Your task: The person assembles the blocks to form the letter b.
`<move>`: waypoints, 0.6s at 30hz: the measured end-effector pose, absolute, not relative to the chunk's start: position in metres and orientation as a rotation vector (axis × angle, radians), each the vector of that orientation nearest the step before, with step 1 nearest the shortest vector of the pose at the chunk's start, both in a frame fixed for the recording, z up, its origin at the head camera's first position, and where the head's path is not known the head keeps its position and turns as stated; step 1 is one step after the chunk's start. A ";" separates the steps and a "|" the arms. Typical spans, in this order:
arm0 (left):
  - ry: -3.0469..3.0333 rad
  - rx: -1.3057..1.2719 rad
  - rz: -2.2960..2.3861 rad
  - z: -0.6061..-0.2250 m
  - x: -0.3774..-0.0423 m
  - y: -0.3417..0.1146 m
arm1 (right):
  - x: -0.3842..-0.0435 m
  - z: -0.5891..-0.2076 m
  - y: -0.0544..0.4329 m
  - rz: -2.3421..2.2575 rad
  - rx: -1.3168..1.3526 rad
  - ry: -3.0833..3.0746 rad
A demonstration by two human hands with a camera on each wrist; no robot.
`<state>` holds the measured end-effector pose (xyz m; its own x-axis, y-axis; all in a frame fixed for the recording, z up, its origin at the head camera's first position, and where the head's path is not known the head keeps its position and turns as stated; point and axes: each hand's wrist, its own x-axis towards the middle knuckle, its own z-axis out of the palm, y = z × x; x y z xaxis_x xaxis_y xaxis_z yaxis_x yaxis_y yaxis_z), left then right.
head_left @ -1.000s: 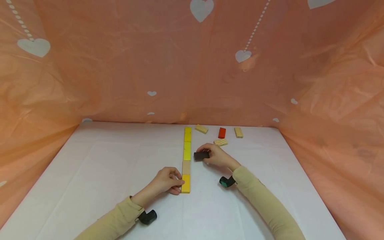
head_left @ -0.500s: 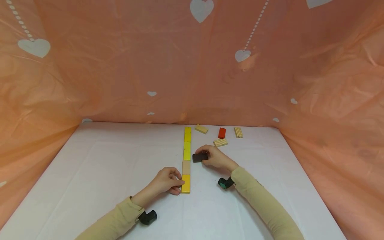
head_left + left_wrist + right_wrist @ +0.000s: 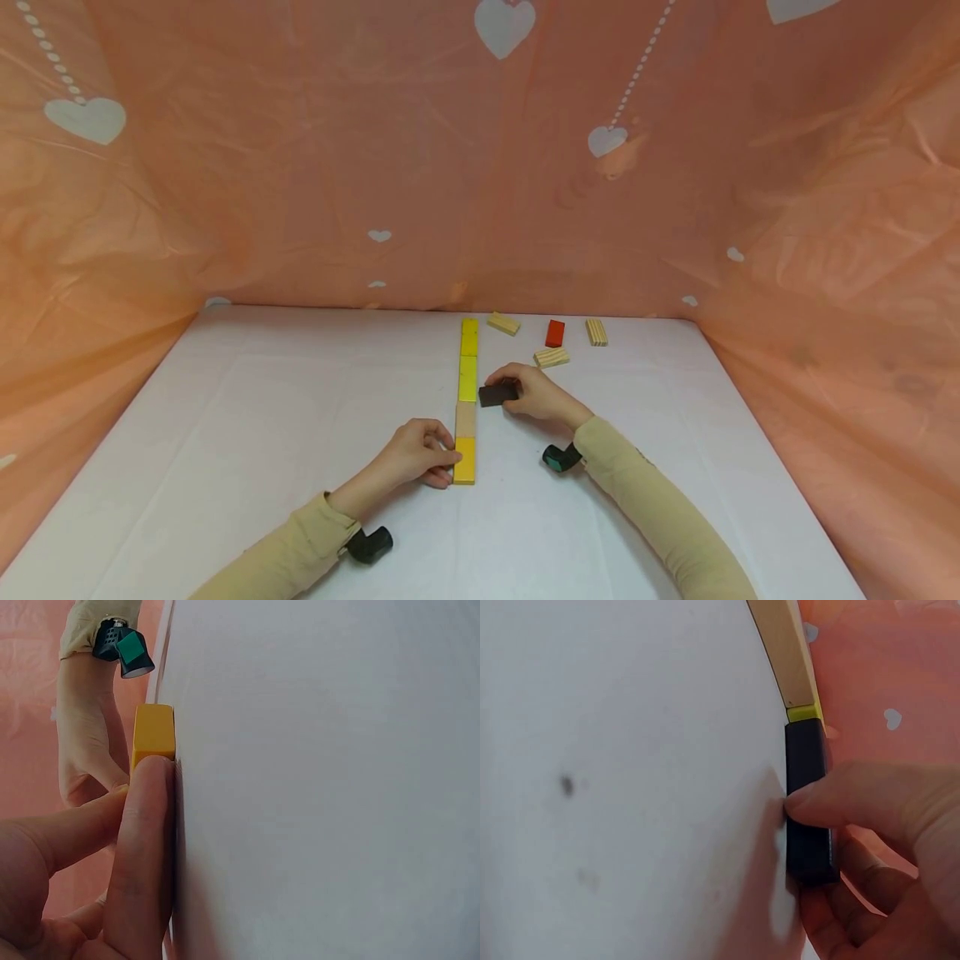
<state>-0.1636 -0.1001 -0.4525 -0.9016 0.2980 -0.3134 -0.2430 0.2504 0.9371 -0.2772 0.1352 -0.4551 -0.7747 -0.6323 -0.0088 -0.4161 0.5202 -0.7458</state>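
My right hand [image 3: 540,393] holds a dark, nearly black wooden block [image 3: 497,393] between thumb and fingers, just right of a line of blocks. In the right wrist view the dark block [image 3: 808,847] lies close to the white surface, its far end by a bright yellow block [image 3: 804,713]. My left hand [image 3: 417,450] holds the golden-yellow block [image 3: 466,468] at the line's near end, thumb on top and a finger along its side. A plain wooden block [image 3: 466,419] and two lemon-yellow blocks [image 3: 467,379] continue the line away from me.
Loose at the back right lie a red block [image 3: 555,333] and several plain wooden blocks [image 3: 552,357]. A white cloth [image 3: 300,392] covers the table. Orange sheeting [image 3: 480,192] with hearts encloses its back and sides.
The right hand has shifted slightly left and toward me with the dark block, bringing it nearer the line. The left hand and the lined-up blocks stay where they were.
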 end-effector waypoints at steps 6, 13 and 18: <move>2.099 0.041 1.687 -0.452 -0.164 -0.100 | -0.277 -0.456 0.135 -1.113 -0.878 2.476; 2.097 0.037 1.683 -0.451 -0.164 -0.100 | -0.276 -0.454 0.134 -1.125 -0.869 2.462; 2.090 0.045 1.690 -0.453 -0.165 -0.101 | -0.276 -0.453 0.133 -1.130 -0.891 2.454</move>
<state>-0.1646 -0.1009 -0.4527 -0.8984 0.3001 -0.3206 -0.2506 0.2492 0.9355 -0.2759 0.1334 -0.4535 -0.7642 -0.6449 -0.0087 -0.4126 0.4992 -0.7620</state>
